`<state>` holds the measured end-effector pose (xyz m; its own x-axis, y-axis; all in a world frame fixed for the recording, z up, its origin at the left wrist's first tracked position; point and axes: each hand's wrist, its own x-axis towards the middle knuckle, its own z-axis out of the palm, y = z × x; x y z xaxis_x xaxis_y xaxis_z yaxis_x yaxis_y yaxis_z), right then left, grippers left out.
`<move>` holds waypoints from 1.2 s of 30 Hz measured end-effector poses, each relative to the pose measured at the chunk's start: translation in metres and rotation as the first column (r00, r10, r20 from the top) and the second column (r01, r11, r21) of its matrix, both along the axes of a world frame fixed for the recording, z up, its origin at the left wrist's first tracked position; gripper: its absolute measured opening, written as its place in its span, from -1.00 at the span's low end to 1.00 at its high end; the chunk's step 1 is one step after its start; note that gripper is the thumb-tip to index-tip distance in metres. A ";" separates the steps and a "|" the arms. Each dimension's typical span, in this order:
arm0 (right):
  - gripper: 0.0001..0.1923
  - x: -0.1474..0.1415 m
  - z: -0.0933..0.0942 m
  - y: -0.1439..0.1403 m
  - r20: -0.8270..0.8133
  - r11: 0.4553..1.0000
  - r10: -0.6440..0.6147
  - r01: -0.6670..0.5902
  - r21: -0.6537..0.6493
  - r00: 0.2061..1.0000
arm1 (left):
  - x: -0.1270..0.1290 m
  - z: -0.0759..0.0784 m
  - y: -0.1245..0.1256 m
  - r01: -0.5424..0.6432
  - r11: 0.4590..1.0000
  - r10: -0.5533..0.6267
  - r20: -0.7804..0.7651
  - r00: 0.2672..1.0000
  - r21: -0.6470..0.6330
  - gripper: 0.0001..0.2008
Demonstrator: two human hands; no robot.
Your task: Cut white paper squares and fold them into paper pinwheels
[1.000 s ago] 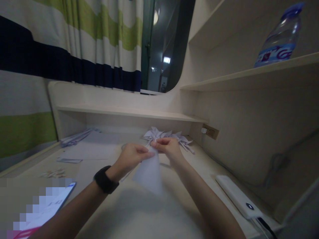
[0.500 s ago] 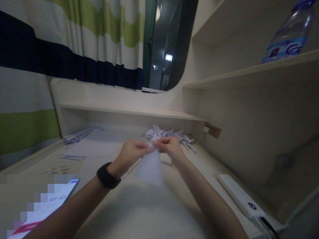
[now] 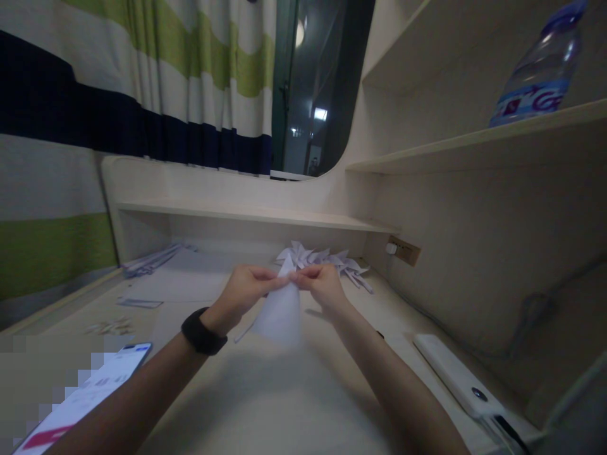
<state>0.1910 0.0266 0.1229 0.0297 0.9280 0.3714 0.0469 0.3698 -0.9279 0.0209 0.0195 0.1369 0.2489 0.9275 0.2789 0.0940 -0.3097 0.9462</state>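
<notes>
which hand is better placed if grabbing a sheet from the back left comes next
Probably the left hand: it is nearer the white paper sheets than the right hand, though both pinch the pointed paper.

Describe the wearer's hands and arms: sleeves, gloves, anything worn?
Both the left hand and right hand are gloveless. The left wrist wears a wide, dark, smooth band, maybe a watch; its face isn't visible. The right wrist shows nothing worn. No sleeves show on the left forearm or right forearm.
</notes>
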 end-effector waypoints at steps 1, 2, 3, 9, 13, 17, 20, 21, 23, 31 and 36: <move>-0.65 -0.001 -0.001 0.000 -0.006 1.000 0.003 -0.003 -0.002 1.000 | 0.000 0.000 0.000 -0.009 1.000 0.009 0.000 1.000 0.006 -0.77; -0.64 -0.001 -0.001 0.000 -0.010 1.000 0.020 -0.020 -0.011 1.000 | 0.000 0.001 0.001 -0.017 1.000 0.017 0.001 1.000 0.011 -0.77; -0.64 -0.002 -0.002 0.000 -0.013 0.999 0.043 -0.043 -0.024 0.999 | 0.000 0.001 0.001 -0.029 0.999 0.029 0.001 1.000 0.014 -0.77; -0.62 -0.005 -0.010 0.005 -0.017 0.996 0.051 -0.053 -0.066 0.999 | -0.004 -0.002 0.009 -0.099 0.995 0.099 -0.028 0.995 0.010 -0.76; -0.59 -0.006 -0.014 0.007 -0.033 0.991 0.097 -0.100 -0.092 0.995 | -0.006 -0.003 0.011 -0.088 0.996 0.088 -0.017 0.996 0.015 -0.74; -0.59 -0.007 -0.016 0.003 0.036 0.995 0.063 -0.060 -0.076 0.997 | -0.007 -0.003 0.011 -0.084 0.996 0.084 -0.029 0.996 -0.008 -0.74; -0.59 -0.006 -0.019 -0.003 0.050 0.994 0.046 -0.041 -0.106 0.998 | -0.008 -0.004 0.008 -0.089 0.996 0.089 -0.018 0.996 -0.010 -0.76; -0.59 -0.006 -0.021 -0.005 0.056 0.992 0.048 -0.041 -0.122 0.997 | -0.008 -0.004 0.007 -0.083 0.997 0.083 -0.011 0.997 -0.012 -0.76; -0.62 -0.004 -0.027 -0.009 0.057 0.990 0.044 -0.036 -0.137 0.997 | -0.009 -0.006 0.003 -0.058 0.998 0.058 0.004 0.998 -0.017 -0.77; -0.69 -0.004 -0.053 -0.032 0.108 0.985 0.040 -0.021 -0.173 0.993 | -0.016 -0.032 -0.010 0.031 0.991 -0.026 0.041 0.999 -0.130 -0.72; -0.70 -0.008 -0.056 -0.040 0.152 0.978 0.039 -0.006 -0.210 0.988 | -0.020 -0.046 -0.010 0.025 0.985 -0.023 0.015 1.000 -0.171 -0.66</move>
